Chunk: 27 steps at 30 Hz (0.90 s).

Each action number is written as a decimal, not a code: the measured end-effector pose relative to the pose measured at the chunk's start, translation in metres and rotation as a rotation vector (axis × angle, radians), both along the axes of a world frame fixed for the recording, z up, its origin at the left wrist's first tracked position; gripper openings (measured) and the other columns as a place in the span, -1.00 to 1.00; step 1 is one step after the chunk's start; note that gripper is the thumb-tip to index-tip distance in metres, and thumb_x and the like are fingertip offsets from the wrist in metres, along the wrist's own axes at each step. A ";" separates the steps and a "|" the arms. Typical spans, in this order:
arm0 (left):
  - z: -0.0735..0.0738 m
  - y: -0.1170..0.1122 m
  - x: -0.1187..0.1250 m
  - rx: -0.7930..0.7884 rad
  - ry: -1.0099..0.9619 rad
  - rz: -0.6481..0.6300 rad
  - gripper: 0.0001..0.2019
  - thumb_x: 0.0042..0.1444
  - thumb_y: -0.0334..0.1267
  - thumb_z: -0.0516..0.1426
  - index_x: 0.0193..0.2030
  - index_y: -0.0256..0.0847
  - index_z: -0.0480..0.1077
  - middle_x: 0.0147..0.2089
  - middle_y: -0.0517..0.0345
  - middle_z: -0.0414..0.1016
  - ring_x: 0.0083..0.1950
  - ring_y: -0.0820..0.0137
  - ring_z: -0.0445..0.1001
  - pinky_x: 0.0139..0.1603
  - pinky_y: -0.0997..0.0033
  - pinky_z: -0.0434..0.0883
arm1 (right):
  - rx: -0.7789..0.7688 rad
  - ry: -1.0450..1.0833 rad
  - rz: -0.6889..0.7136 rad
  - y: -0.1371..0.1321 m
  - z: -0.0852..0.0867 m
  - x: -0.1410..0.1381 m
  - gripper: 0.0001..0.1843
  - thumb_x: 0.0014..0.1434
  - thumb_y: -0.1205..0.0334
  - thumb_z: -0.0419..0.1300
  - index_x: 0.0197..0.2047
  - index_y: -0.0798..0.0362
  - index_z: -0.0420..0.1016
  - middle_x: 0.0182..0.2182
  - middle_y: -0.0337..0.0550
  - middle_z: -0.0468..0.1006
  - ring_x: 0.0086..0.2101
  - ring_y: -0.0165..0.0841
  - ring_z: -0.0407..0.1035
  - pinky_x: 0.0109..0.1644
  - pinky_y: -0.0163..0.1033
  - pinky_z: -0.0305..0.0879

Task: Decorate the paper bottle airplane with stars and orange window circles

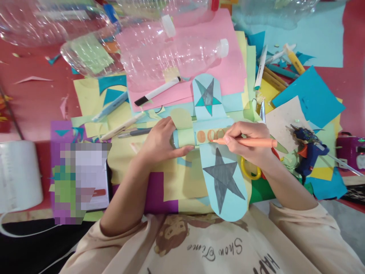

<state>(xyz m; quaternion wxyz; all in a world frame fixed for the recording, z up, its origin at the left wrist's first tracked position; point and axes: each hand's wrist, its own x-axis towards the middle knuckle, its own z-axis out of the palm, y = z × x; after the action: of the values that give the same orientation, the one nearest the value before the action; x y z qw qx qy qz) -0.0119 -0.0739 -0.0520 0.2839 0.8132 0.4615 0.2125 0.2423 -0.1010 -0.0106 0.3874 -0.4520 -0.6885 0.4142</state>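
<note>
My right hand pinches an orange marker, its tip down on a pale strip with a row of orange-brown circles. One circle is filled in; the others look like outlines. My left hand curls round the left end of the paper craft, thumb along its lower side. Light-blue rounded flaps extend from the craft: the upper flap carries a star coloured grey and teal, the lower flap a dark grey star. My right fingers hide the strip's right end.
Clear plastic bottles lie across the back. A black-and-white marker rests on pink paper. To the right are scissors with a yellow handle, a blue glue gun and several markers. A phone or tablet lies left, among paper scraps.
</note>
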 end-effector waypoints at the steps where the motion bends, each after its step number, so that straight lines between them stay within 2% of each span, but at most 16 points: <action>1: 0.000 0.000 0.000 0.002 -0.002 -0.001 -0.43 -0.01 0.26 0.12 -0.04 -0.15 0.38 -0.09 -0.07 0.52 -0.04 0.07 0.51 -0.02 0.06 0.47 | -0.004 0.005 0.001 0.000 0.000 0.000 -0.69 0.17 0.23 0.22 -0.56 0.04 0.26 -0.62 -0.34 0.38 -0.54 -0.50 0.33 -0.48 -0.35 0.24; 11: 0.001 0.000 0.000 0.008 -0.001 0.001 -0.41 0.00 0.27 0.11 -0.04 -0.18 0.39 -0.09 -0.08 0.52 -0.05 0.08 0.50 -0.04 0.07 0.48 | 0.015 0.050 -0.121 0.002 0.005 -0.006 -0.78 0.16 0.25 0.24 -0.50 0.04 0.37 -0.57 -0.30 0.50 -0.51 -0.49 0.38 -0.47 -0.35 0.26; 21: -0.002 -0.001 -0.001 0.044 -0.024 -0.005 -0.41 0.01 0.26 0.13 -0.03 -0.20 0.39 -0.10 -0.05 0.52 -0.07 0.10 0.50 -0.07 0.10 0.48 | 0.015 0.003 -0.067 0.001 0.005 -0.005 -0.74 0.16 0.26 0.25 -0.53 0.07 0.35 -0.60 -0.29 0.48 -0.53 -0.50 0.39 -0.51 -0.39 0.22; 27: -0.003 0.000 -0.002 0.067 -0.019 -0.018 -0.43 0.02 0.26 0.13 -0.03 -0.19 0.39 -0.11 -0.07 0.52 -0.09 0.09 0.51 -0.09 0.09 0.49 | -0.003 0.024 -0.026 0.002 0.004 -0.004 -0.69 0.15 0.26 0.24 -0.57 0.06 0.28 -0.65 -0.32 0.39 -0.57 -0.51 0.33 -0.54 -0.38 0.18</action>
<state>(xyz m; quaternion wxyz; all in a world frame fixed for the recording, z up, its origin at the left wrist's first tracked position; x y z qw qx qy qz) -0.0144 -0.0739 -0.0549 0.2630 0.8242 0.4442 0.2331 0.2384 -0.0988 -0.0062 0.4003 -0.4566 -0.6774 0.4153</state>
